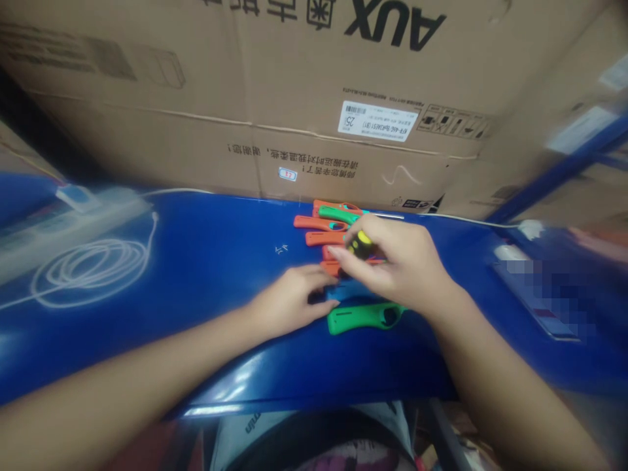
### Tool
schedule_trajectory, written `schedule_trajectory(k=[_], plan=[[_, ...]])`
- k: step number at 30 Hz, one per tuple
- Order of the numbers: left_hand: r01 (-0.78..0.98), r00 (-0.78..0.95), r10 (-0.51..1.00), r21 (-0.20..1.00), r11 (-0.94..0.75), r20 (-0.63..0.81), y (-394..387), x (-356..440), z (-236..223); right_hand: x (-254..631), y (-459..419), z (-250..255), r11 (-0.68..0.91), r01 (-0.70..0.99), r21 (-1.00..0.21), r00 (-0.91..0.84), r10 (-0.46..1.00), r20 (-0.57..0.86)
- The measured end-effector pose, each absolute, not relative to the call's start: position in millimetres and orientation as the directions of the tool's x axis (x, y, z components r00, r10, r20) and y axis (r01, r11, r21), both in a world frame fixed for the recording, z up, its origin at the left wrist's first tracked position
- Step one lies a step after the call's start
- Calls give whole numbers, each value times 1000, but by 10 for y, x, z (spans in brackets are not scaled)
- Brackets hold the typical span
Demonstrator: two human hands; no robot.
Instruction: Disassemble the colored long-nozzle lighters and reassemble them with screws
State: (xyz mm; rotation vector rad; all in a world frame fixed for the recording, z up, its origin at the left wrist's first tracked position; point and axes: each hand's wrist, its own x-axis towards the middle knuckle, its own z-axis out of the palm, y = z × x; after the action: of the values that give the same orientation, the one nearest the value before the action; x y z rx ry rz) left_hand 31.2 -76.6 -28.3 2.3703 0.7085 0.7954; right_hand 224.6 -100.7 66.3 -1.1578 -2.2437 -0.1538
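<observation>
My right hand is closed around a screwdriver with a yellow and black handle; its tip is hidden. Under that hand lies a blue gas lighter, and my left hand pinches its left end between thumb and fingers. Nearest the front edge is a green gas lighter, close to my left thumb. Behind the hands, several orange lighters lie in a row, partly covered by my right hand. Another green lighter rests among them at the back.
A few tiny screws or pins lie on the blue tabletop. To the left are a coiled white cable and a power strip. A large cardboard box stands behind. A phone-like flat device is at the right.
</observation>
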Motion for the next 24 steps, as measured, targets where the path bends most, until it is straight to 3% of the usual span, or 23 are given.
schedule_trajectory(k=[11, 16, 24], plan=[[307, 668, 640, 643, -701, 379, -773, 335, -310, 2266, -1057, 657, 653, 731, -199, -456, 683, 570], [333, 664, 666, 663, -671, 340, -775, 336, -296, 2245, -1084, 675, 537, 807, -245, -338, 761, 554], [329, 658, 668, 664, -671, 348, -779, 340, -306, 2265, -1077, 686, 580, 774, -256, -385, 751, 537]])
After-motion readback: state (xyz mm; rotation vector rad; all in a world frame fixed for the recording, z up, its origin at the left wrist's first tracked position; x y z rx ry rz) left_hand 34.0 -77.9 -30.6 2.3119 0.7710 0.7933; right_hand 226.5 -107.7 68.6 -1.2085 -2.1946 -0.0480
